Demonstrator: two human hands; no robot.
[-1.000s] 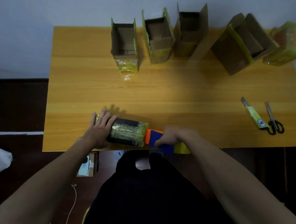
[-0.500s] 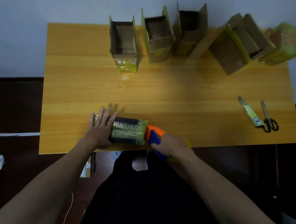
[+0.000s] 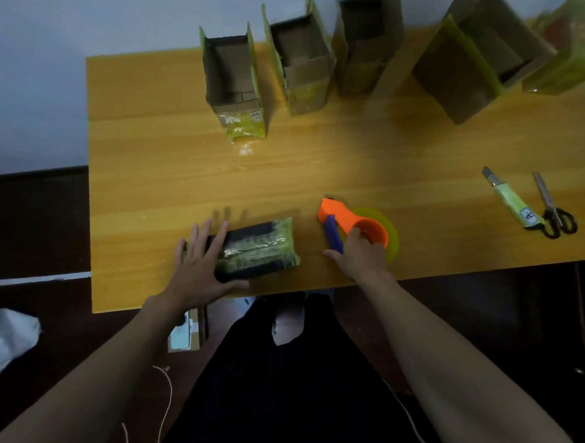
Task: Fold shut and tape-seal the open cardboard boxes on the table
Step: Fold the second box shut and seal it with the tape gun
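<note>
- The sealing of 1 box looks finished: the taped box (image 3: 257,250) lies on its side at the table's (image 3: 134,165) near edge, wrapped in glossy, crinkled yellow-green tape.
- The left hand (image 3: 200,267) lies flat on its left end, fingers spread.
- The right hand (image 3: 360,255) grips the orange-and-blue plastic tape dispenser (image 3: 352,224), just right of the box and clear of it.
- Next, judging by the layout: fetch 1 of the open boxes (image 3: 234,79) in the far row, plain matte cardboard with upright flaps.

No text can be read. A white label with dark marks sits on the utility knife (image 3: 513,201) (just left of the scissors (image 3: 552,208)); a pale printed sticker on the leftmost open box (image 3: 235,89) is too blurred.
</note>
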